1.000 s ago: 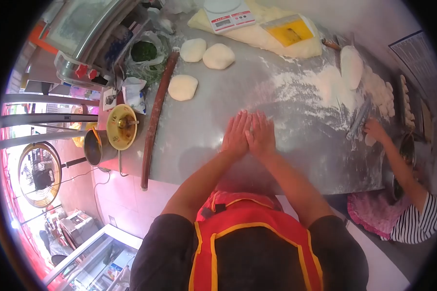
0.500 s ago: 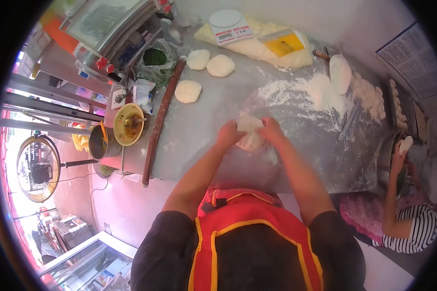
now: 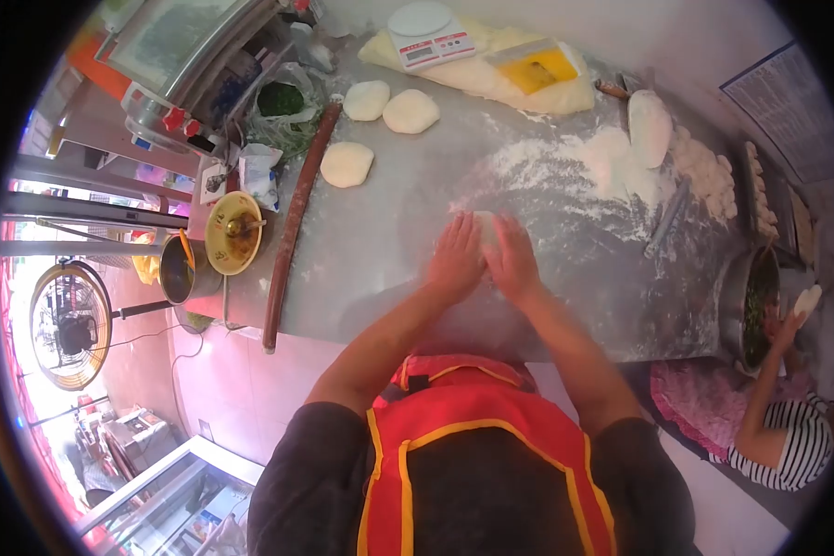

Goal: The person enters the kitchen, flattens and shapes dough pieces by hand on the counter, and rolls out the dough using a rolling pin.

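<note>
My left hand (image 3: 456,259) and my right hand (image 3: 512,259) lie flat side by side, fingers stretched out, on a piece of dough (image 3: 485,222). Only a little of the dough shows between and beyond the fingers; the rest is hidden under them. Both hands are over the metal table (image 3: 398,213). Three round flattened doughs sit up and to the left: one (image 3: 347,164) nearest, one (image 3: 410,111) and another (image 3: 367,100) behind it. A long brown rolling pin (image 3: 296,232) lies to the left of them.
A kitchen scale (image 3: 429,37) and a yellow-bladed scraper (image 3: 539,70) rest on a large dough mass (image 3: 491,79). Flour (image 3: 612,162) covers the right side. A bowl (image 3: 233,233) stands left. A co-worker (image 3: 774,408) at the right holds dough beside a pot (image 3: 727,306).
My hands gripped the dough by its sides half a second ago; now they lie flat over it. The co-worker's raised hand with dough has moved down and right.
</note>
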